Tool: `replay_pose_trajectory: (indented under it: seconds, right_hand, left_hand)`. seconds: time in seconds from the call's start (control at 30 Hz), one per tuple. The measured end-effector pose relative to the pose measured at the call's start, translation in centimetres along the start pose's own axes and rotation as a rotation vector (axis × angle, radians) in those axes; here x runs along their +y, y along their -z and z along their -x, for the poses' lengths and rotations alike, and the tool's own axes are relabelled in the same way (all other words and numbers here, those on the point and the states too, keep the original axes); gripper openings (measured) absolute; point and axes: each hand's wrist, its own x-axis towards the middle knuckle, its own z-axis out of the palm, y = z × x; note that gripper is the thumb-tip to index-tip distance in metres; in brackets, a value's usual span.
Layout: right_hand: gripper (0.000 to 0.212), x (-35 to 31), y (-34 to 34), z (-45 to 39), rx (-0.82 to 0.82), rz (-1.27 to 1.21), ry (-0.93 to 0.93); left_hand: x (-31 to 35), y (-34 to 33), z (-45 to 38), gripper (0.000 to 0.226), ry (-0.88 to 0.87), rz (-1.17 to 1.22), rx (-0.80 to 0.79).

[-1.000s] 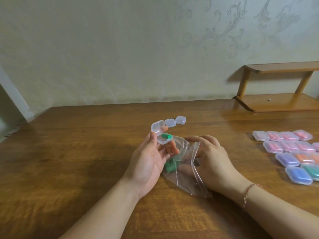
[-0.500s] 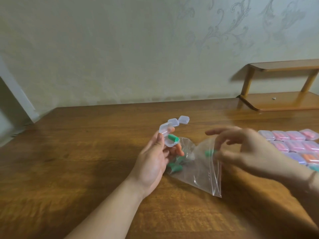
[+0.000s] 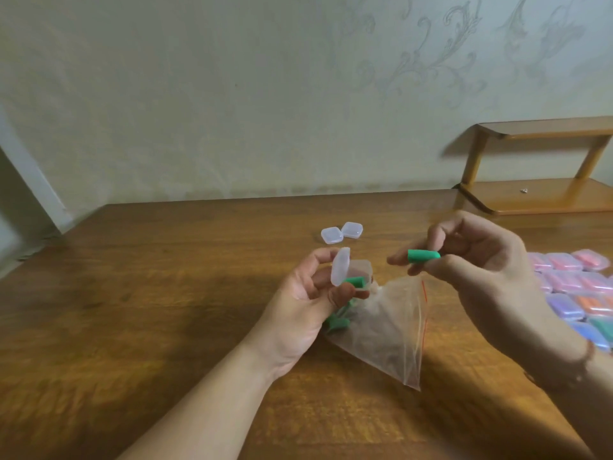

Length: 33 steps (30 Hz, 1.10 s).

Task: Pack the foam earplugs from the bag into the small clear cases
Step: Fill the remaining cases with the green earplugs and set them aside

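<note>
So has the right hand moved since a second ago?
Yes. The right hand has lifted out of the bag lying on the table, now pinching a green earplug above it, near the open case.

Glossy varnished wood table (image 3: 166, 310); crinkled clear plastic bag (image 3: 388, 327); matt foam earplug (image 3: 424, 255).

Head view: looking forward and down from the person's head, close over both hands.
Facing: pointing across the tabletop (image 3: 166, 293) toward the patterned wall (image 3: 232, 94).
Edges: catching the wooden shelf (image 3: 537, 197) at right.
Shared views: none, being the only camera.
</note>
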Motion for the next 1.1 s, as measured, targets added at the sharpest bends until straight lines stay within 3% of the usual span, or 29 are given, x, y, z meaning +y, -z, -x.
replay_pose_trajectory:
  seconds: [0.2, 0.33, 0.4, 0.53, 0.63, 0.77, 1.03, 1.1]
  right_hand:
    - [0.014, 0.2, -0.8, 0.1, -0.006, 0.321, -0.042]
    - [0.012, 0.2, -1.6, 0.0, -0.065, 0.585, 0.015]
    - [0.022, 0.2, -2.1, 0.0, -0.057, 0.675, 0.070]
    - [0.016, 0.1, -2.1, 0.0, 0.003, 0.636, 0.081]
    - [0.012, -0.3, -2.0, 0.1, -0.041, 0.657, 0.103]
    - [0.031, -0.3, -2.5, 0.4, -0.058, 0.610, 0.199]
    - [0.022, 1.2, -1.4, 0.2, -0.154, 0.625, 0.254]
    - [0.021, 0.9, -0.5, 0.3, -0.177, 0.595, 0.271]
  left_hand:
    - [-0.2, 0.0, 0.1, 0.051, -0.009, -0.023, -0.011]
    - [-0.3, 0.0, 0.0, 0.044, -0.001, -0.042, -0.037]
    - [-0.3, 0.0, 0.0, 0.040, -0.006, -0.037, -0.030]
    - [-0.4, 0.0, 0.0, 0.033, -0.014, -0.031, -0.036]
    - [-0.3, 0.0, 0.0, 0.030, -0.006, -0.053, -0.046]
    - [-0.3, -0.1, 0.1, 0.039, -0.008, -0.054, -0.057]
    - [-0.2, 0.0, 0.1, 0.059, 0.016, -0.114, -0.071]
    - [-0.2, 0.0, 0.2, 0.054, 0.032, -0.122, -0.085]
